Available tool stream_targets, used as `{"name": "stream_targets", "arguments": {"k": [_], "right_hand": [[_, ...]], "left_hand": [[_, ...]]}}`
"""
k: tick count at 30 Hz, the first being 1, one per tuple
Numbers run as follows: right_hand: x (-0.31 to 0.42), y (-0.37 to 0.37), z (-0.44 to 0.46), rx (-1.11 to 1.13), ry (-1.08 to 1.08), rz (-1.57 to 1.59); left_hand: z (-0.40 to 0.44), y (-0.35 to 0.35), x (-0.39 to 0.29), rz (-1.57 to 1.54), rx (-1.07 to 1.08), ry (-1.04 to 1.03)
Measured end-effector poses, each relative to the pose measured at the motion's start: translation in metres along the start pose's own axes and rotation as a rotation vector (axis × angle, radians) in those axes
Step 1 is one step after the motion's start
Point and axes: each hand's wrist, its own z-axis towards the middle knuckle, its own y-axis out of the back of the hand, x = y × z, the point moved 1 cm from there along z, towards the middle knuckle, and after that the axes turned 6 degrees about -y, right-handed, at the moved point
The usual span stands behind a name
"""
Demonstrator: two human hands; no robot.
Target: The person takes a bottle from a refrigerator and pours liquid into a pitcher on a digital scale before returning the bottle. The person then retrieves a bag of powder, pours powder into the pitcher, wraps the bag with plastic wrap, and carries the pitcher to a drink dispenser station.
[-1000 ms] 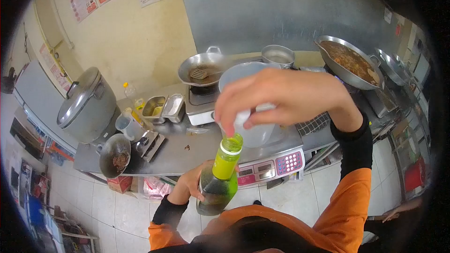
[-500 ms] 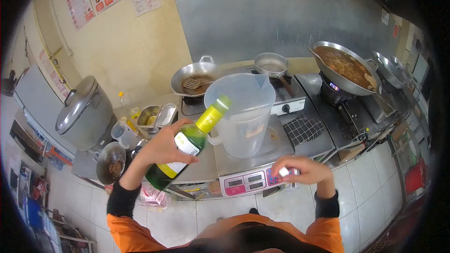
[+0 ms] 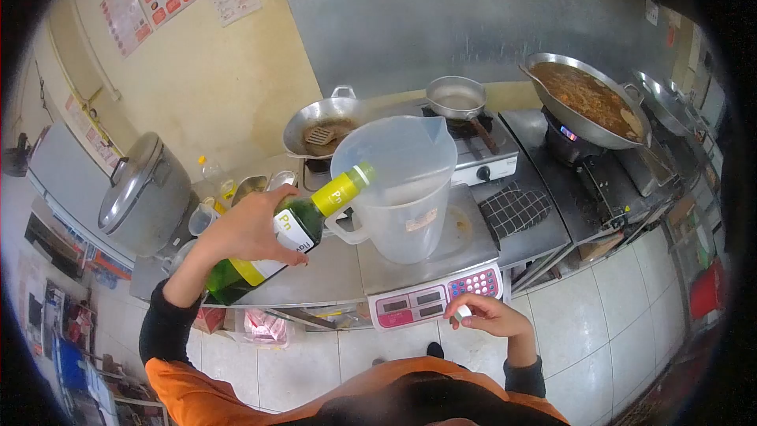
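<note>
My left hand (image 3: 251, 225) is wrapped round a green glass bottle (image 3: 335, 193) with a yellow-and-white label. The bottle leans, its open neck pointing up and right at the left rim of a large translucent plastic pitcher (image 3: 410, 229). I cannot tell whether any liquid flows. The pitcher stands on the steel plate of a digital weighing scale (image 3: 438, 301) with a pink-and-white panel. In front of that panel, my right hand (image 3: 498, 319) pinches a small white cap (image 3: 463, 312) between its fingers.
Behind the pitcher, a wok with a slotted turner (image 3: 322, 136) and a small saucepan (image 3: 456, 99) sit on a stove. Farther right stands a large wok of brown stew (image 3: 587, 102). A big lidded pot (image 3: 146, 189) is left; a checked cloth (image 3: 516, 209) lies right.
The bottle has shifted left and down and leans more, its neck still by the pitcher's left rim. My right hand has moved slightly down and left with the cap. The view has shifted somewhat.
</note>
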Motion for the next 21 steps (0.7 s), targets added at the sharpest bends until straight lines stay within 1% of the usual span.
{"name": "stream_targets", "arguments": {"k": [2, 5, 8, 9, 11, 12, 19, 21], "right_hand": [[-0.002, -0.004, 0.003, 0.008, 0.004, -0.022], [-0.010, -0.010, 0.007, 0.028, 0.015, 0.018], [-0.016, -0.016, 0.010, 0.056, -0.049, 0.022], [-0.017, -0.017, 0.011, 0.057, -0.054, 0.026], [-0.023, -0.019, 0.013, 0.080, -0.040, -0.029], [-0.026, -0.018, 0.013, 0.089, -0.070, -0.051], [-0.028, -0.020, 0.012, 0.059, -0.067, -0.004], [-0.025, -0.019, 0.011, 0.061, -0.103, -0.072]], "left_hand": [[0.002, 0.000, 0.000, 0.023, 0.018, 0.023], [0.004, 0.000, 0.001, 0.093, -0.011, -0.005], [0.008, 0.002, 0.002, 0.136, 0.014, 0.015], [0.009, 0.002, 0.005, 0.145, -0.005, -0.010], [0.012, 0.002, 0.006, 0.151, -0.019, -0.034], [0.013, 0.003, 0.004, 0.150, -0.018, -0.025], [0.016, 0.005, -0.003, 0.197, -0.009, 0.026], [0.017, 0.004, -0.002, 0.199, -0.013, 0.022]]}}
